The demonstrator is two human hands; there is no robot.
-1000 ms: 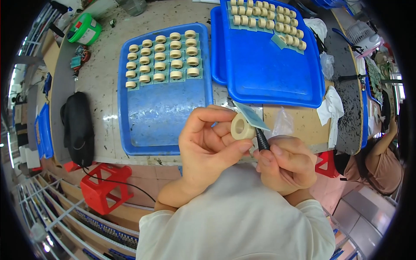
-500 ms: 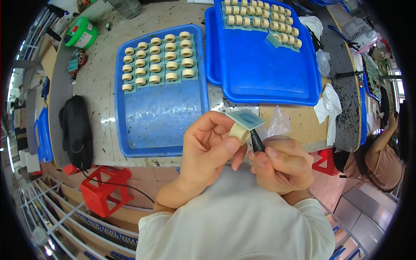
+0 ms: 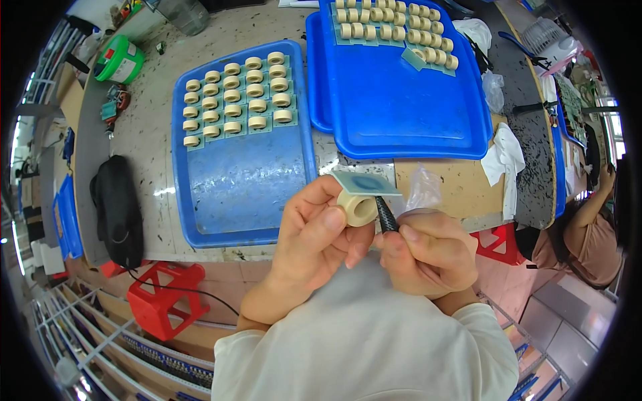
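Head view, looking down. Left hand (image 3: 319, 234) is curled, fingers closed round a cream ring (image 3: 356, 208) mounted on a small pale green square card (image 3: 366, 182); thumb is pressed along the ring's near side, and the ring's open bore is turned toward the right hand. Right hand (image 3: 428, 250) is closed into a loose fist round a thin black tool (image 3: 385, 214), gripped near its lower end, the tip laid against the ring's right edge just under the card. Both hands are held close together, touching at the fingers, above the near edge of the surface (image 3: 144, 144).

Beyond the left hand, a blue tray (image 3: 241, 194) is seen lying on the surface; its far half is filled with rows of similar cream rings on green cards (image 3: 237, 100), its near half bare. Beyond the right hand and further off, a second blue tray (image 3: 401, 113) is seen, overlapping the first at its left rim, with more rings (image 3: 394, 23) lined along its far end. Just beyond the right hand, a crumpled clear plastic bag (image 3: 423, 190) is noted on a tan board. To the right of that, a white cloth (image 3: 503, 160). Well to the left of the left hand, a black pouch (image 3: 117, 207); below it, a red stool (image 3: 164, 307). Far left corner: a green tub (image 3: 119, 61). At far right, another person's arm (image 3: 588, 207) is visible.
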